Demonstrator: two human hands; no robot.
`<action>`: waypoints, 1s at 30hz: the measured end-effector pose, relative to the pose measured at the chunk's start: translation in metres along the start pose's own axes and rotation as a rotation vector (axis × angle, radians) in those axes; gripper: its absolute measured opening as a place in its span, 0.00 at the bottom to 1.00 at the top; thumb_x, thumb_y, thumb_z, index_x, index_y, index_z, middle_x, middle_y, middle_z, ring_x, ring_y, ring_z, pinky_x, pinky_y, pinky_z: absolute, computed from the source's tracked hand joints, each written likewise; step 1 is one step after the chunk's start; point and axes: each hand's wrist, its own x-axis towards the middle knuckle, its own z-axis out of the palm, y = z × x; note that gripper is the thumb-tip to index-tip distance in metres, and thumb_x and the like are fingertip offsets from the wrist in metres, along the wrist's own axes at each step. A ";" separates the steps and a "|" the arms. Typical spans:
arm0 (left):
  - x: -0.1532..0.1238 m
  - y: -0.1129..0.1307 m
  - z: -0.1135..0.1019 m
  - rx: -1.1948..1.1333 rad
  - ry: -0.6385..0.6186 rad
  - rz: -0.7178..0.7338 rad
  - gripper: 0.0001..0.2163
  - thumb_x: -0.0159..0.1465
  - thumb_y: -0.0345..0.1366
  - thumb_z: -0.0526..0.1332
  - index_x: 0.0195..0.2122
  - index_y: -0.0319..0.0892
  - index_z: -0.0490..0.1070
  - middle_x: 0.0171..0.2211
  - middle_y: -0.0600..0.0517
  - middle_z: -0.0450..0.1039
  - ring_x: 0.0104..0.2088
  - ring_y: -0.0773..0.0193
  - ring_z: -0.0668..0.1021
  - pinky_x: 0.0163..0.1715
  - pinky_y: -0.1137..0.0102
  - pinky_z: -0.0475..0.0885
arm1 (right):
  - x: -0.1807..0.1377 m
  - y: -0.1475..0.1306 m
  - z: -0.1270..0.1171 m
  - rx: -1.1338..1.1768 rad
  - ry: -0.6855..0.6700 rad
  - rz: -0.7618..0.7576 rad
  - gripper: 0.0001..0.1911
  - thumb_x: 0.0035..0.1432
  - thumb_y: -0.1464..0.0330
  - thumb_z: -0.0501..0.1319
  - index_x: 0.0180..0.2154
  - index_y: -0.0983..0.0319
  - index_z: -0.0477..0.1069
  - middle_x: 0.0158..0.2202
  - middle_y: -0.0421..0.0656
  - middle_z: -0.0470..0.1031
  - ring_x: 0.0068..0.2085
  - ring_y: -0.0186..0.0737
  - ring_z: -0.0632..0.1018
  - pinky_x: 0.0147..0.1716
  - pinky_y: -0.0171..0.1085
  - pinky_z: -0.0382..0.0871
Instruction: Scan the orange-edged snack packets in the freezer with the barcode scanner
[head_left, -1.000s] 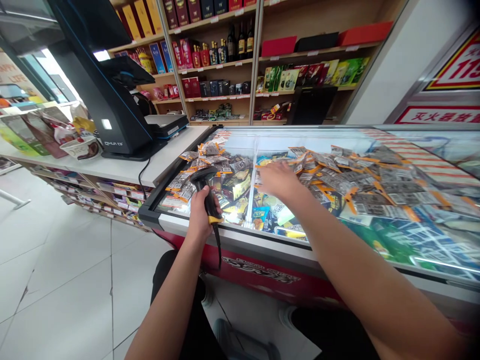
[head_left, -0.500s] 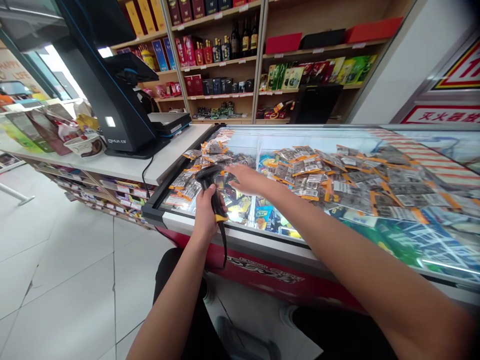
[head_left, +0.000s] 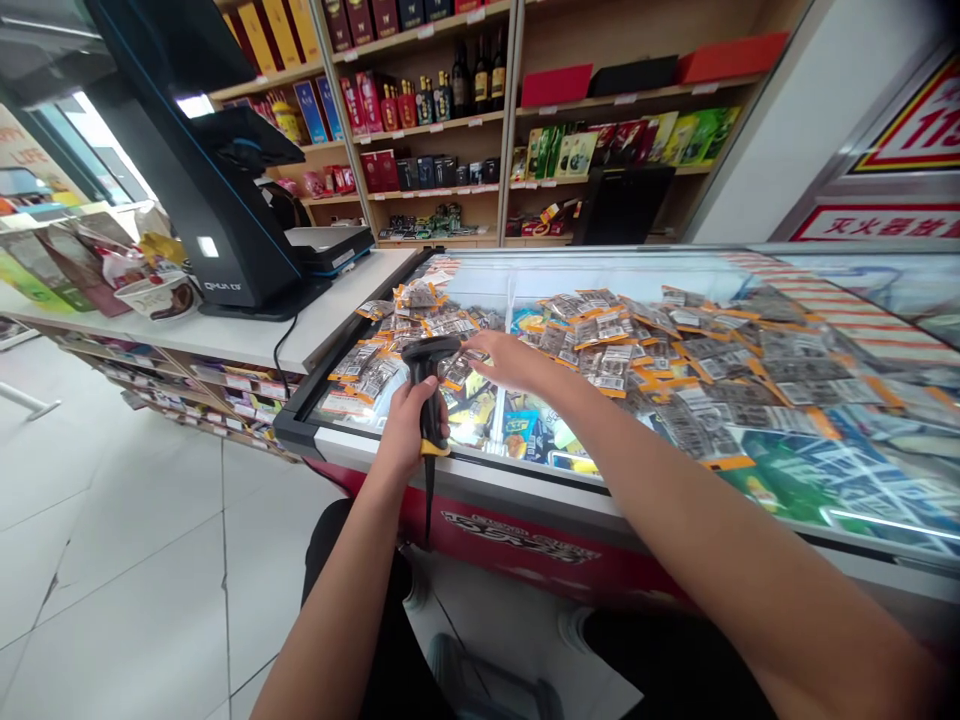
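Observation:
My left hand (head_left: 411, 425) is wrapped round the handle of a black barcode scanner (head_left: 431, 350) with a yellow band at its base. The scanner stands upright over the front of a glass-topped chest freezer (head_left: 517, 455), its cord hanging down. Just right of the scanner's head is my right hand (head_left: 510, 360), palm down. Its fingertips close at the edge of a small clear packet (head_left: 455, 375) with orange trim, partly hidden behind the scanner. Similar packets (head_left: 420, 295) lie left of and beyond the hands, and a larger spread of packets (head_left: 675, 345) covers the glass on the right.
On the left, a white counter (head_left: 319, 320) carries a black checkout machine (head_left: 225, 230), a paper bowl (head_left: 159, 295) and several bags. Shelves (head_left: 435, 125) with bottles and boxes stand behind the freezer. Frozen goods show through the glass. A grey stool (head_left: 495, 690) is below.
My right hand has moved slightly right, its fingers curling down onto a packet. The scanner has turned more upright. On the right, a packet now lies nearer the freezer's front, over the green bag.

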 end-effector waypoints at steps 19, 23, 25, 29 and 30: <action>0.001 0.002 -0.012 0.089 -0.233 -0.050 0.18 0.63 0.50 0.65 0.26 0.42 0.64 0.19 0.55 0.67 0.16 0.70 0.69 0.16 0.73 0.63 | 0.007 0.015 -0.004 0.010 0.018 0.147 0.17 0.72 0.72 0.60 0.59 0.64 0.80 0.66 0.53 0.74 0.65 0.53 0.75 0.65 0.45 0.66; -0.001 0.003 -0.009 0.114 -0.219 -0.052 0.17 0.62 0.50 0.65 0.29 0.43 0.65 0.20 0.56 0.68 0.16 0.69 0.70 0.16 0.74 0.64 | 0.003 0.014 -0.004 -0.040 0.021 0.148 0.19 0.73 0.70 0.59 0.60 0.66 0.79 0.66 0.55 0.74 0.66 0.57 0.74 0.65 0.48 0.67; -0.002 0.003 -0.008 0.105 -0.212 -0.040 0.16 0.62 0.50 0.66 0.32 0.43 0.66 0.20 0.56 0.69 0.15 0.69 0.70 0.16 0.74 0.63 | 0.004 0.015 0.000 -0.071 0.067 0.114 0.24 0.74 0.71 0.56 0.67 0.65 0.72 0.68 0.55 0.71 0.69 0.57 0.71 0.67 0.50 0.65; -0.002 0.000 -0.008 0.084 -0.182 -0.027 0.16 0.62 0.51 0.66 0.34 0.43 0.66 0.20 0.56 0.69 0.15 0.69 0.70 0.16 0.74 0.63 | 0.005 0.016 0.006 -0.098 0.000 0.048 0.26 0.75 0.68 0.56 0.71 0.60 0.67 0.72 0.51 0.67 0.71 0.56 0.68 0.68 0.51 0.63; -0.002 0.000 -0.008 0.084 -0.178 -0.027 0.16 0.62 0.51 0.66 0.33 0.43 0.66 0.21 0.56 0.69 0.16 0.69 0.70 0.16 0.73 0.63 | 0.005 0.016 0.006 -0.093 -0.023 0.063 0.26 0.75 0.66 0.57 0.70 0.60 0.69 0.72 0.51 0.68 0.70 0.56 0.70 0.67 0.50 0.64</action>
